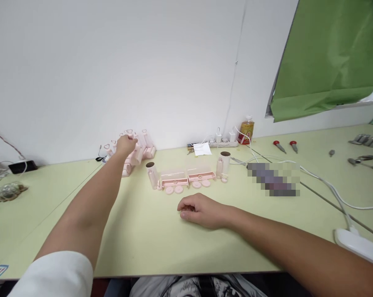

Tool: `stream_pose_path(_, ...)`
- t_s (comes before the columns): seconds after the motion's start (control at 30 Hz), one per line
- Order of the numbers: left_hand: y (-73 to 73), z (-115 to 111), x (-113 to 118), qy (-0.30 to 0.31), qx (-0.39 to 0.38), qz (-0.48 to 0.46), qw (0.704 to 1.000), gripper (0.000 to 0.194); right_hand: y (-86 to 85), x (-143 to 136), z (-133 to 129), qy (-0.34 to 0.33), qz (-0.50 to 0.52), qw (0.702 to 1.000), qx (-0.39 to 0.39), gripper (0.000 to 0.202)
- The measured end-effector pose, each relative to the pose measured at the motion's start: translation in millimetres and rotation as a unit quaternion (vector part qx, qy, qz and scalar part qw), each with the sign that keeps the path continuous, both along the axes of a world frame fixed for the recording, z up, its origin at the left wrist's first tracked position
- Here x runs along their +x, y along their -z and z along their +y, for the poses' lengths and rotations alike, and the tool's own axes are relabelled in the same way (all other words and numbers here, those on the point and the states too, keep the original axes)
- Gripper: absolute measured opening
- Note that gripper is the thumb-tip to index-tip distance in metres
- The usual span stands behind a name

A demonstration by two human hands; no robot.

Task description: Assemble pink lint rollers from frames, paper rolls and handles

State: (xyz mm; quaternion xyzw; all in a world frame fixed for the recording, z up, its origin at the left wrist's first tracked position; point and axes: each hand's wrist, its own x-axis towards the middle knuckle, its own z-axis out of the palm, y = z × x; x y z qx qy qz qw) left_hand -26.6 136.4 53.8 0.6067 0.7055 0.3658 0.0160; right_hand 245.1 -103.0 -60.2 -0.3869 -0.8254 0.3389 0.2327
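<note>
My left hand point(126, 145) reaches to a cluster of pale pink plastic pieces point(149, 152) with heart-shaped tops, standing against the wall. Its fingers are closed down among them, and whatever they grip is hidden. Loosely curled on the table, my right hand point(201, 210) shows nothing in its fingers. Just beyond it lie two pink trays point(201, 177) with clear covers, side by side, and several pink discs point(169, 190) in front. A pale tube point(151, 175) stands at the left of this row, and another tube point(225, 161) at the right, each beside small pink parts.
A power strip point(226, 144) with plugs, a paper slip point(202, 149) and a bottle point(246, 130) are along the wall. White cables cross the right side to a white device point(347, 243). Red-and-grey tools point(279, 146) lie at the far right, a plastic bag point(8, 191) at the left.
</note>
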Motion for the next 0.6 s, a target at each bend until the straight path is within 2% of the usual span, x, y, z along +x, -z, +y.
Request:
stream_pose_path(0.1, -36.9, -17.8, -4.9, 0.032, 0.083, -0.053, 0.995, 0.019, -2.0, -0.4, 1.3, 0.016, 0.032, 0.999, -0.015, 0.021)
stream_pose_path(0.2, -69.4, -56.2, -1.7, 0.115, 0.161, -0.138, 0.97, 0.02, -3.8, -0.6, 4.8, 0.06, 0.091, 0.994, -0.024, 0.021)
stream_pose_path(0.27, -76.9, -92.4, 7.4, 0.205, 0.183, -0.2, 0.94, 0.018, -5.8, -1.0, 7.2, 0.08, 0.151, 0.984, -0.05, 0.026)
stream_pose_path(0.3, -74.7, -111.9, 14.1, 0.247, 0.178, -0.224, 0.926, 0.019, -7.2, -1.2, 8.1, 0.082, 0.19, 0.976, -0.071, 0.031)
stream_pose_path(0.37, -57.7, -149.9, 31.0, 0.318, 0.173, -0.273, 0.891, 0.024, -10.6, -1.5, 9.3, 0.065, 0.28, 0.951, -0.115, 0.047)
stream_pose_path(0.43, -27.8, -181.4, 51.3, 0.382, 0.128, -0.323, 0.856, 0.033, -13.6, -0.9, 10.3, 0.033, 0.365, 0.921, -0.133, 0.06)
stream_pose_path(0.53, 25.5, -209.5, 82.0, 0.419, 0.095, -0.383, 0.818, 0.04, -14.4, 2.5, 13.1, 0.037, 0.442, 0.887, -0.126, 0.052)
stream_pose_path(0.6, 55.4, -216.6, 98.1, 0.411, 0.062, -0.396, 0.819, 0.042, -13.1, 5.7, 15.2, 0.074, 0.449, 0.884, -0.112, 0.047)
